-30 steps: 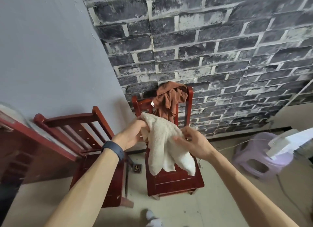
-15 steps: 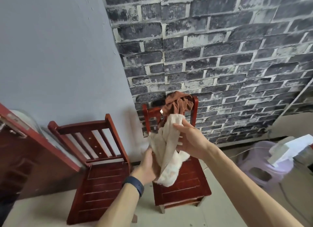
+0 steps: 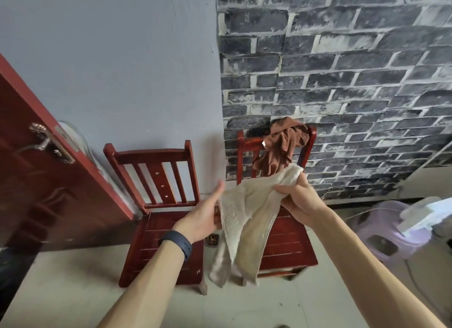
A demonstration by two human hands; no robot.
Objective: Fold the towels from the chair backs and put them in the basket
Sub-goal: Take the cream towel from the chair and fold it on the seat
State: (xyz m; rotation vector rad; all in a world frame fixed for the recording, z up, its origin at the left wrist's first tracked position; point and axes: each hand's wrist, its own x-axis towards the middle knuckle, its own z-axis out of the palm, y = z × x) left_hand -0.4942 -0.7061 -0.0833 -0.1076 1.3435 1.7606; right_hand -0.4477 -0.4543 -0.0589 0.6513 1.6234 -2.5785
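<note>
1. Cream terry cloth is what I have in the hands: the cream towel [image 3: 247, 220] is off the chair and up in the air in front of the right-hand chair [image 3: 286, 244], so it can be worked without dragging on the floor.
2. My right hand [image 3: 297, 201] is closed on a bunched top corner, held high near the chair back; I judge this is the anchor from which the cloth hangs.
3. My left hand [image 3: 206, 214] is at the opposite edge. The thumb points up and the palm lies against the cloth, with the fingers tucked behind it; I cannot tell for certain that they pinch the edge.
4. The two hands are apart, so the top edge stretches between them while the rest droops in uneven tails. I read this as spreading the towel out before the first fold.
5. A brown towel [image 3: 283, 146] lies crumpled over the back of that same chair, awaiting its turn.
6. The left-hand chair [image 3: 156, 205] has a bare back.
7. No basket shows in this view, so I must look for it once the fold is made.
</note>
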